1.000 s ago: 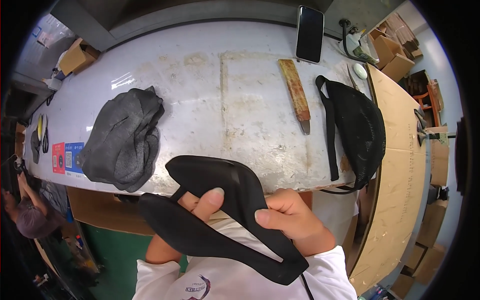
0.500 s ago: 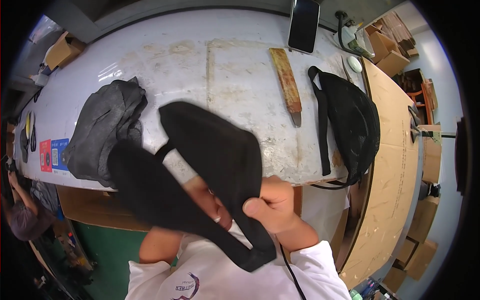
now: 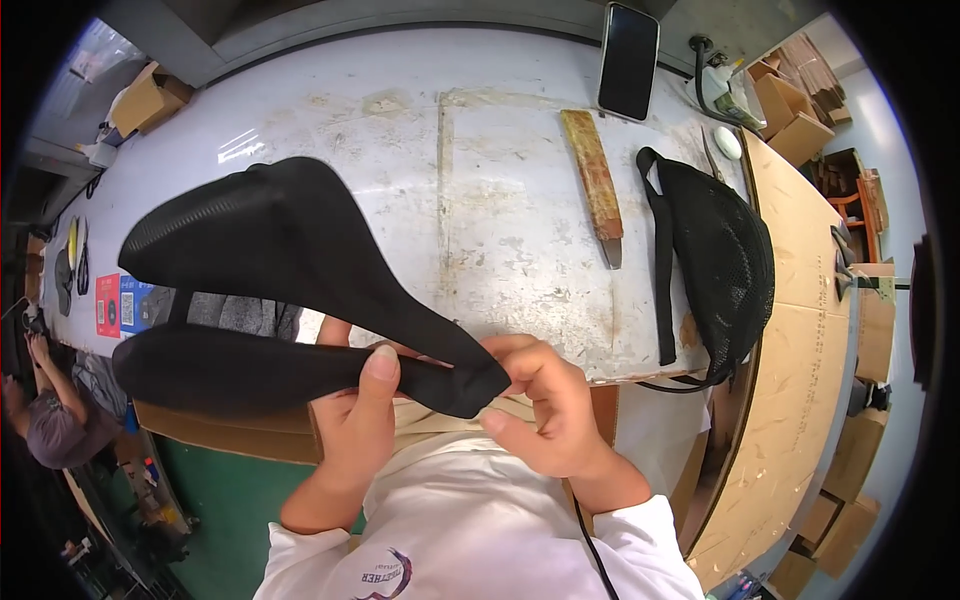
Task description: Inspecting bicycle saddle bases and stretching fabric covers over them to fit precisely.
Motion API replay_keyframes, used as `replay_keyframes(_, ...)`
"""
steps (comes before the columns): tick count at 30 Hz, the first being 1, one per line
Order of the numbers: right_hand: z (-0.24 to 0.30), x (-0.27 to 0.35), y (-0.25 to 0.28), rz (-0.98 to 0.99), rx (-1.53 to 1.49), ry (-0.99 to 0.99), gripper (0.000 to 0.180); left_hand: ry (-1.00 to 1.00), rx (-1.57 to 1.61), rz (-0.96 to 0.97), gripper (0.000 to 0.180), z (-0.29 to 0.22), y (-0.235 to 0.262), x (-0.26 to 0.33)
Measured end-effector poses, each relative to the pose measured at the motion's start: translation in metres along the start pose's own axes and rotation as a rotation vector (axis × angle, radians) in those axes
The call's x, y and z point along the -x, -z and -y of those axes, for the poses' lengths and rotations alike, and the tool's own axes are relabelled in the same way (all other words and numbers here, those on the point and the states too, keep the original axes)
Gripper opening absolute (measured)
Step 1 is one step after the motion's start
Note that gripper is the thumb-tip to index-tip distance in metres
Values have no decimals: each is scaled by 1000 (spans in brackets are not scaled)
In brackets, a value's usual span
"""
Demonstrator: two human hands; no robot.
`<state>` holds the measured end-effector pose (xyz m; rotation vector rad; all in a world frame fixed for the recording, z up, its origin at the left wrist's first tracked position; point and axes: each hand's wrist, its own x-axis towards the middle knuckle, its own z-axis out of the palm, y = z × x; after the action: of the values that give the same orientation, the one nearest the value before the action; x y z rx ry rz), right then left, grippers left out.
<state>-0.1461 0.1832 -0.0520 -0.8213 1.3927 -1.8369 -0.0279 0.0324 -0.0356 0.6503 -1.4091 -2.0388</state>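
A black padded fabric piece (image 3: pixel 290 225) with two wide lobes, narrowing to one joined end, is held over the table's near edge. My left hand (image 3: pixel 358 415) is closed around its lower strip, the thumb on top and the fingers partly hidden beneath. At the narrow end, my right hand (image 3: pixel 550 410) is curled, its fingertips against the fabric and partly behind it, its thumb just below. Under the two lobes lies a grey cloth (image 3: pixel 235 312), mostly covered.
On the white table (image 3: pixel 520 260) lie a rusty flat-bladed tool (image 3: pixel 592 175), a phone (image 3: pixel 628 62) and a black mesh item with a strap (image 3: pixel 722 265). A large cardboard sheet (image 3: pixel 790 320) borders the right side. Another person (image 3: pixel 60 425) is at far left.
The fabric piece has swung left and flattened, now covering much of the grey cloth. My left hand has come out from behind it to its near strip; my right hand has shifted slightly.
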Motion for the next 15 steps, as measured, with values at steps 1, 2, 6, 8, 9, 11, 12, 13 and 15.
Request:
replay_keyframes(1,-1,-3,-1,29,93,31,27,-32,-49,63,61,1,2,2)
replay_keyframes(2,-2,-5,-2,58,186,63,21,-32,-52,62,61,2,2,5)
replay_keyframes(6,4,-10,-8,-34,130,-5,17,-103,-190,90,62,-1,-2,18)
replay_keyframes(8,8,-13,-13,-111,139,-88,20,-110,-252,183,60,0,2,21)
replay_keyframes(9,4,-11,-12,-115,140,-86,20,-151,-307,158,59,2,2,21)
replay_keyframes(11,-8,-4,-7,-107,205,-97,26,-85,-232,130,60,-5,-5,22)
replay_keyframes(12,-9,-2,-8,-107,206,-97,26,-19,-157,100,61,-10,-9,22)
replay_keyframes(13,-9,-1,-11,-153,84,-102,30,-17,-158,100,61,-14,-9,22)
replay_keyframes(15,-7,1,-12,-200,-39,-108,34,118,-66,128,63,-20,-7,19)
